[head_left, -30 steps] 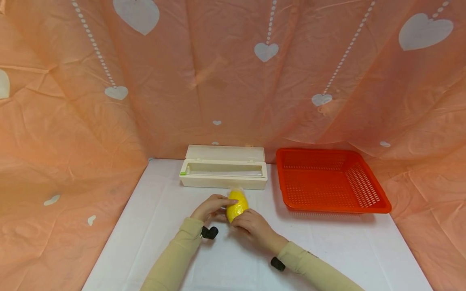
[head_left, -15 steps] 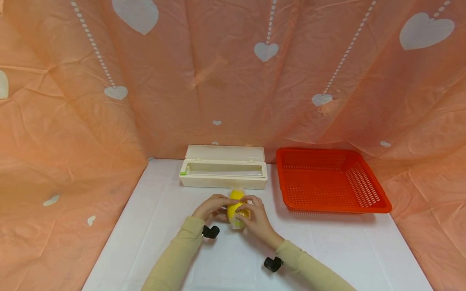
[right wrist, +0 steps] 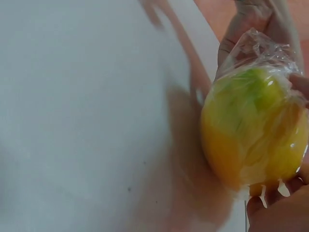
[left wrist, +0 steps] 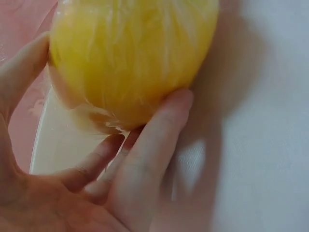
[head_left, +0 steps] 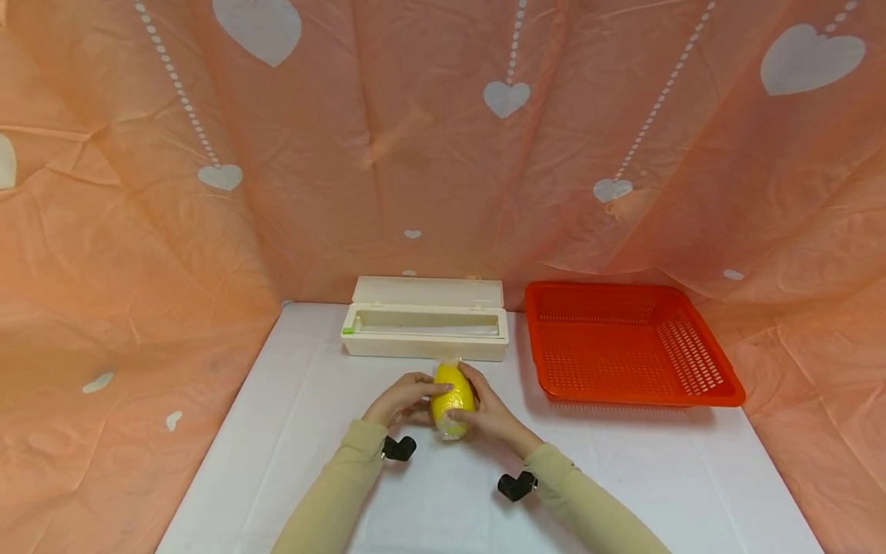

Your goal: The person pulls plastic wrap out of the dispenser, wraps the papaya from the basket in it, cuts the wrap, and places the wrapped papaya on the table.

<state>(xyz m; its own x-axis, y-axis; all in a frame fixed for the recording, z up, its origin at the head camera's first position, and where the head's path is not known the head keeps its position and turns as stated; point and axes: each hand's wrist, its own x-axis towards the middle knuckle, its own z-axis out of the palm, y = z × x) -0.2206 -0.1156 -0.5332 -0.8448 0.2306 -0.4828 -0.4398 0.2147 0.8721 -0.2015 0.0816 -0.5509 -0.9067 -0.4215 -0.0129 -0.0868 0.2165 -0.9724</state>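
Left hand (head_left: 403, 398) and right hand (head_left: 488, 409), fingers curled, cupping a film-wrapped yellow lemon (head_left: 451, 397) from either side, just above the white table (head_left: 291, 431). Directly behind, an open cream film dispenser box (head_left: 425, 329). Farther right, a red perforated basket (head_left: 699, 396). All round, peach heart-print cloth (head_left: 138, 231).

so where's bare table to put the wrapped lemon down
Bare white table lies left of the left hand, and below the orange basket. It is crowded between the lemon and the cream box.
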